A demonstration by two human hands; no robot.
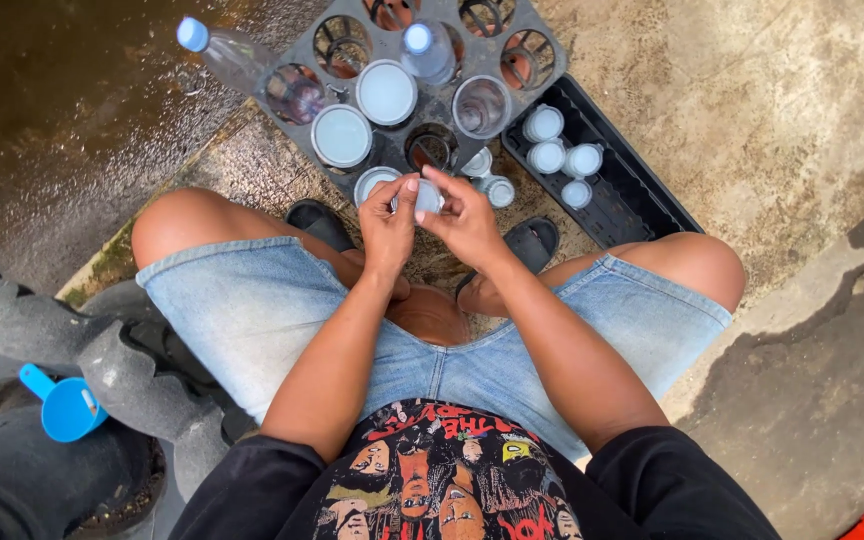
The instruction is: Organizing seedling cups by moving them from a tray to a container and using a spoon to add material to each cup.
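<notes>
The person is holding a small clear cup (428,197) between both hands: the left hand (388,228) and the right hand (465,222) are pinching it with closed fingertips. Just beyond them, the dark tray (297,45) is carrying lidded cups; a wet grip could let this one slip.
</notes>
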